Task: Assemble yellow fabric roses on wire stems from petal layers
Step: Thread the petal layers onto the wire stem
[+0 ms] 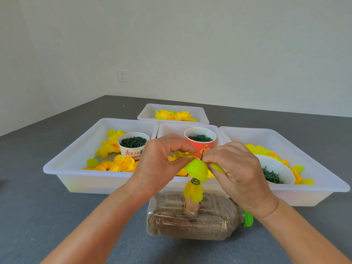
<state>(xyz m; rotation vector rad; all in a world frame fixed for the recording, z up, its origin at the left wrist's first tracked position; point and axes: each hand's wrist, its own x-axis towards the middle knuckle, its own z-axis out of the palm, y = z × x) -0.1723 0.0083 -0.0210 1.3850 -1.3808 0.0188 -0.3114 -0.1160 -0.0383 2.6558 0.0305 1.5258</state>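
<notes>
Both hands meet above the near middle of the grey tabletop (47, 216). The left hand (160, 162) pinches a yellow petal layer (197, 169) between thumb and forefinger. The right hand (236, 168) pinches the other side of the same petal layer with curled fingers, just beside a thin dark wire stem (201, 154) that stands up between the 2 hands. Under the petal layer, a second yellow petal piece (193, 191) with a green cap hangs on the same stem.

The stem rises from a clear plastic bottle (190, 223) that lies on its side at the near edge of the tabletop, filled with brown grains, its green lid (247, 219) pointing to the right.

Behind the hands stand 4 white trays. The left tray (66, 164) holds loose yellow and orange petals (118, 162) and a white paper cup (133, 144) with dark green small parts. The middle tray (171, 130) holds a red paper cup (200, 140) with green rings. The right tray (304, 168) holds yellow petals and a white bowl (278, 168) with green pieces. The far tray (148, 113), near the far edge, holds finished yellow roses (173, 115).
</notes>
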